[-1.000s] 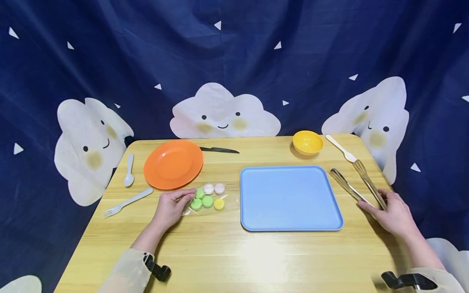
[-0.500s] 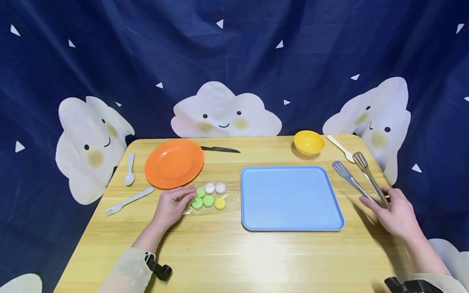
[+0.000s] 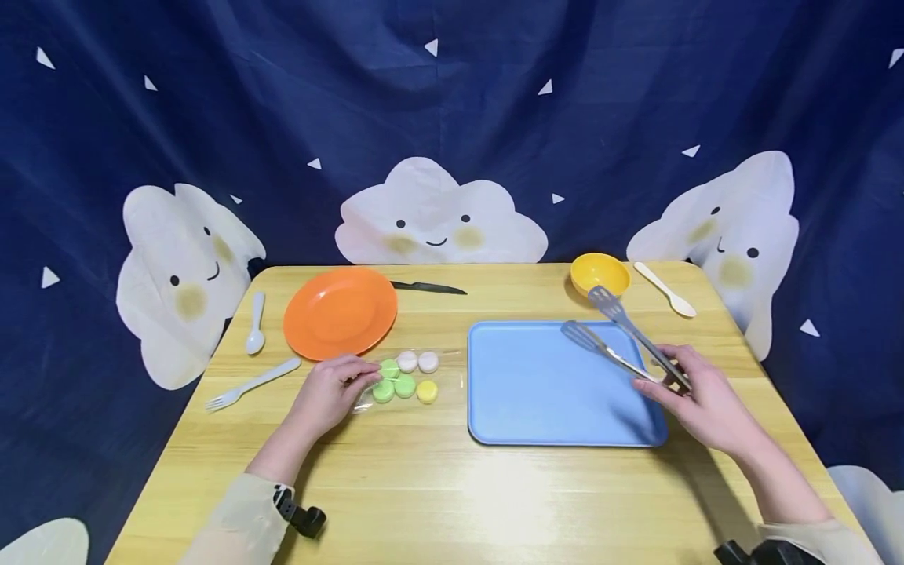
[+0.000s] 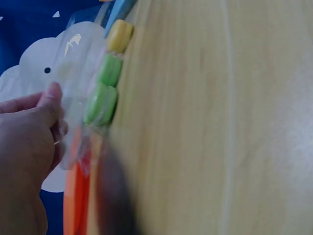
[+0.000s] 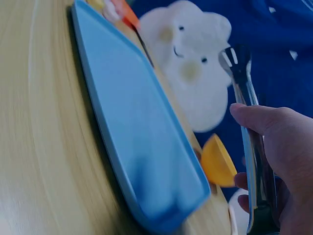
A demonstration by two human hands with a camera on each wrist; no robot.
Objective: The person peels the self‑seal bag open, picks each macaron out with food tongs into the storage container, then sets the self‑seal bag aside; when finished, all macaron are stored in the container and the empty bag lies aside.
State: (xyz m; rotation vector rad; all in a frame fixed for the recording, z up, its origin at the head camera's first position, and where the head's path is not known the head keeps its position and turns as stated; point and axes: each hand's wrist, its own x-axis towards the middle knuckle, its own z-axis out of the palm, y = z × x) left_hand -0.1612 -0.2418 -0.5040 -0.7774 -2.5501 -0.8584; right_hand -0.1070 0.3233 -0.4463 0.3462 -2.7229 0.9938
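My left hand (image 3: 330, 396) pinches the edge of a clear plastic packet (image 3: 452, 370) at its left end. Several macarons sit in the packet: green macarons (image 3: 405, 385) by the fingers, two pale pink ones (image 3: 428, 362) behind, and a yellow macaron (image 3: 427, 391) to the right. In the left wrist view the thumb lies against the clear plastic (image 4: 73, 98). My right hand (image 3: 706, 400) grips metal tongs (image 3: 639, 337), raised over the right part of the blue tray (image 3: 537, 392). The tongs' slotted ends stand apart with nothing between them, pointing to the far left.
An orange plate (image 3: 339, 314) lies at the back left, a black knife (image 3: 431, 288) beside it. A pale spoon (image 3: 256, 326) and fork (image 3: 250, 384) lie at the left. A yellow bowl (image 3: 600, 273) and a white spoon (image 3: 667, 290) stand at the back right.
My right hand has lifted the tongs off the right side of the table and carried them left over the blue tray. The left hand stays at the packet.
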